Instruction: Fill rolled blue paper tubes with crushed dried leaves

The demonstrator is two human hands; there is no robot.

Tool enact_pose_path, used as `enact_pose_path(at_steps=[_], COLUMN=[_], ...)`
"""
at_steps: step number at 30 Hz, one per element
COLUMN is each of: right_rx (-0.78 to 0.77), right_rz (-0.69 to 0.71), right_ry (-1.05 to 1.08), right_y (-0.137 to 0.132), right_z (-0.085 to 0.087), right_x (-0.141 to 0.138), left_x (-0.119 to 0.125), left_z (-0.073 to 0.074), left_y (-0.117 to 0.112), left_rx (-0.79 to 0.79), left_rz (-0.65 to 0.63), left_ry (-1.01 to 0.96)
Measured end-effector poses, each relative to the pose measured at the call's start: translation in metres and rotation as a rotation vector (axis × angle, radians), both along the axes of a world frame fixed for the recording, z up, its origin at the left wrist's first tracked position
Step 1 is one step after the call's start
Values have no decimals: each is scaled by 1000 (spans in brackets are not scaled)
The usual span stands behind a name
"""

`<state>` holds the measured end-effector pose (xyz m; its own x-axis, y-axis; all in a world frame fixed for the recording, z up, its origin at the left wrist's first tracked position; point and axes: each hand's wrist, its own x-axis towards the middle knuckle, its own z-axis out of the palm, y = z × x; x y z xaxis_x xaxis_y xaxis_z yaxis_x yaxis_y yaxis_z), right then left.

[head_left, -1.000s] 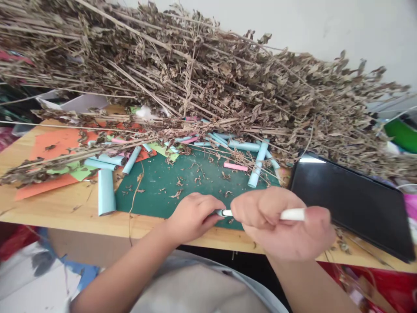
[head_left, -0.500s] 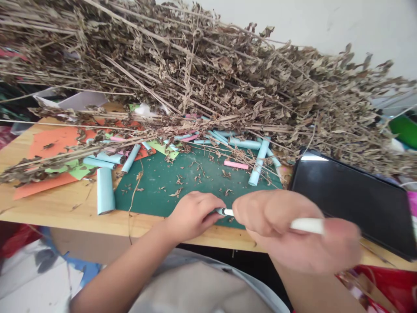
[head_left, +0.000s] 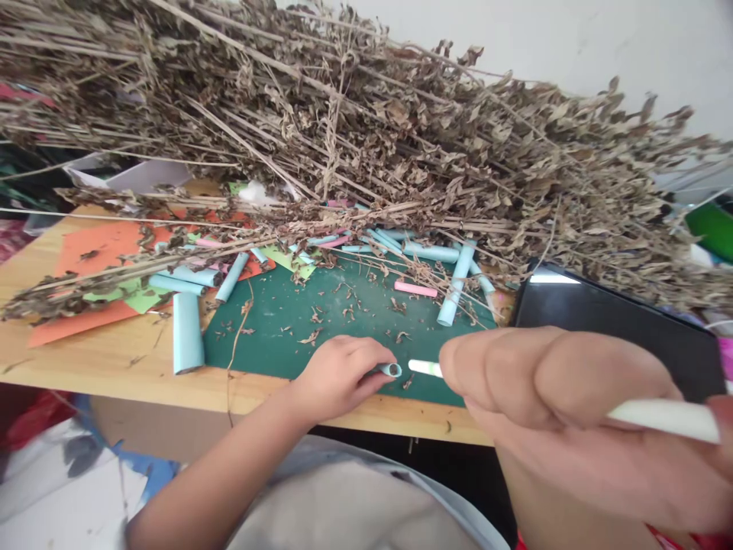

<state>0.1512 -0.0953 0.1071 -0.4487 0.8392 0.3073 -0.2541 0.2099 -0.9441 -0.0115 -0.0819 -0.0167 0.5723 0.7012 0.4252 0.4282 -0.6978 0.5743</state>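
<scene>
My left hand (head_left: pixel 343 378) is closed around a small light-blue paper tube (head_left: pixel 392 370), whose open end faces right and shows something dark inside. Wrapped in the fingers of my right hand (head_left: pixel 550 389) is a white pen-like stick (head_left: pixel 658 418). Its narrow tip points left, a short gap away from the tube's mouth. Both hands are over the front edge of a green cutting mat (head_left: pixel 269 336), which is strewn with dry leaf bits. A pink paper tube (head_left: pixel 415 289) and a longer blue paper tube (head_left: pixel 456 283) lie farther back on the mat.
A large heap of dried leafy stalks (head_left: pixel 355 114) covers the back of the wooden table (head_left: pixel 131 359). A black tablet (head_left: pixel 618 321) lies at the right. A wide blue roll (head_left: pixel 188 332) and orange paper (head_left: pixel 92 252) are at the left, with several more tubes under the stalks.
My right hand has moved right and toward me, drawing the white stick's tip out of the blue tube. My left hand has stayed in place with the tube.
</scene>
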Motion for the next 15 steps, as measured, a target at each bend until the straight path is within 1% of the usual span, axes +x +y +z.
enact_pose_path(at_steps=[2, 4, 7, 9, 15], right_rx=[-32, -52, -52, -44, -7], right_rz=[6, 27, 52, 46, 46], right_ry=[35, 86, 146, 143, 103], right_y=[3, 6, 9, 10, 9], right_z=[-5, -14, -28, -34, -35], right_x=[-4, -9, -15, -17, -19], left_x=[0, 1, 1, 0, 1], left_z=[0, -1, -1, 0, 1], left_y=[0, 0, 0, 0, 1], left_rx=[8, 11, 23, 29, 36], left_rz=[1, 1, 0, -5, -9], left_ry=[-1, -4, -19, -25, -28])
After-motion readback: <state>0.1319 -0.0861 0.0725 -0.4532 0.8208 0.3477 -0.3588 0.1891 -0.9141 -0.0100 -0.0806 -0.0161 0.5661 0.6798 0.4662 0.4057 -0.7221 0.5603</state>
